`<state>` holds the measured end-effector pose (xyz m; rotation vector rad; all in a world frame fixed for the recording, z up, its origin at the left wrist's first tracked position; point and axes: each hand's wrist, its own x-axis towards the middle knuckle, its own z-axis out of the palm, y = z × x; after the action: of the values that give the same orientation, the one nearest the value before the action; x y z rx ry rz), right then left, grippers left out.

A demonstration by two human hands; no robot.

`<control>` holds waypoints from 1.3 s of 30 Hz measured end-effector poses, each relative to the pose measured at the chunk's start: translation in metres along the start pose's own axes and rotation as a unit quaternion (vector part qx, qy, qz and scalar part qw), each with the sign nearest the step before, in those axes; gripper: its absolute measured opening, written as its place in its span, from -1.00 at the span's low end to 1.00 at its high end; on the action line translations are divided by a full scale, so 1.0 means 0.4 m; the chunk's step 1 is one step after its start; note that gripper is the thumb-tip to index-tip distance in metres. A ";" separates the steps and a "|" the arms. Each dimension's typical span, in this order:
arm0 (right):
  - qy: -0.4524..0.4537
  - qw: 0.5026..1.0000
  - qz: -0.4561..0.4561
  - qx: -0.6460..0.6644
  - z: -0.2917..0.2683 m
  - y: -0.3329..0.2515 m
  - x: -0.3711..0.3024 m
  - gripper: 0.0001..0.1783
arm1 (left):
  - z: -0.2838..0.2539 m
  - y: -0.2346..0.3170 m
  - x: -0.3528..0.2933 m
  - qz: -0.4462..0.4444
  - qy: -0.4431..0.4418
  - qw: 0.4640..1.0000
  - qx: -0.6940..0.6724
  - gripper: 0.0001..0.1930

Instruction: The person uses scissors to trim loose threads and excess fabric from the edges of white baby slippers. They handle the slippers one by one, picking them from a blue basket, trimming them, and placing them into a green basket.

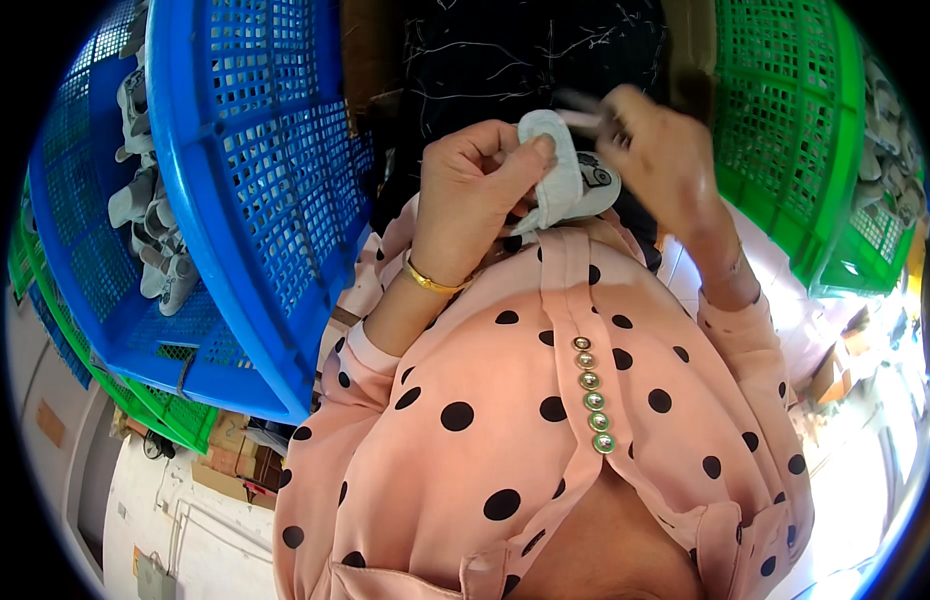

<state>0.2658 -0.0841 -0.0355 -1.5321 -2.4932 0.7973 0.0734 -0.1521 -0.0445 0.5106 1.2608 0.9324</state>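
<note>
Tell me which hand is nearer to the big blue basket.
Left. The left hand, holding the shoe, is to the right of the blue basket, seemingly apart; the right hand is farther right, beyond the shoe.

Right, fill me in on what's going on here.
A person in a polka-dot top grips a small white shoe-like piece in their left hand. Their right hand, close beside it, appears to hold a thin tool, too blurred to identify. Small light-coloured shoes lie in the blue basket on the left; similar-looking pieces fill the green one on the right.
</note>
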 end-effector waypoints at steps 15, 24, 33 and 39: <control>0.106 0.969 -0.163 -0.154 -0.046 -0.001 -0.021 -0.50 | -0.012 -0.004 0.016 -0.010 -0.010 0.999 -0.047 -0.74; 0.101 0.956 -0.186 -0.204 -0.064 -0.016 -0.016 -0.49 | -0.010 -0.003 0.012 -0.004 -0.006 1.000 -0.028 -0.75; 0.112 0.958 -0.179 -0.195 -0.059 -0.027 -0.019 -0.50 | -0.017 -0.004 0.007 -0.009 -0.027 0.999 -0.024 -0.78; 0.141 0.968 -0.157 -0.134 0.001 -0.002 -0.036 -0.52 | -0.009 -0.007 0.004 -0.025 -0.055 0.997 -0.044 -0.80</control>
<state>0.2719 -0.0968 -0.0330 -1.1665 -2.6019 0.1865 0.0708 -0.1530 -0.0485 0.4522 1.1230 0.9012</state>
